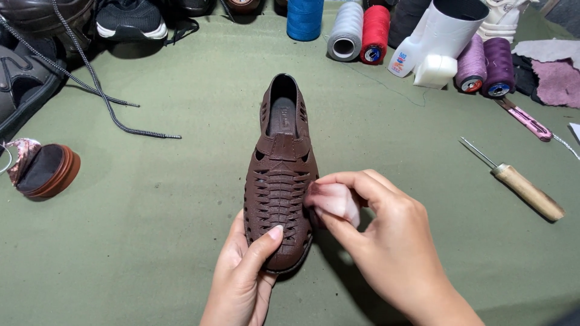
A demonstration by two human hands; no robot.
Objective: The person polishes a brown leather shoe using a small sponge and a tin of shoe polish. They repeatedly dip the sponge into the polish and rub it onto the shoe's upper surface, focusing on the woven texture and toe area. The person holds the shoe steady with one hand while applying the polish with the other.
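**One brown woven shoe, held and wiped on a green worktop**

Item: one brown woven shoe (279, 181), slip-on type, lying sole-down at the middle of the green worktop (169, 199). Long axis runs near to far; toe toward the person, heel opening away.

Hands: two. The left hand (241, 274) comes up from the lower edge and cups the toe end, fingers under the shoe's left side, thumb laid across the woven upper; closed about the shoe. The right hand (386, 241) enters from the lower right, wrist angled inward, thumb and fingers pinched round one small pale pink pad (333, 200), which touches the shoe's right flank.

Far edge, counted:
- thread spools, five clearly seen: one blue (304, 18), one grey (346, 30), one red (374, 35), two purple (485, 66)
- one white bottle (406, 55)
- one white tube (450, 30)

Right side: one wooden-handled awl (524, 188), one pink knife (525, 119), purple scraps (556, 81).

Left side: one round brown tin (45, 172), open; one black-and-white lace (96, 84); one black trainer (130, 19), partly in view.
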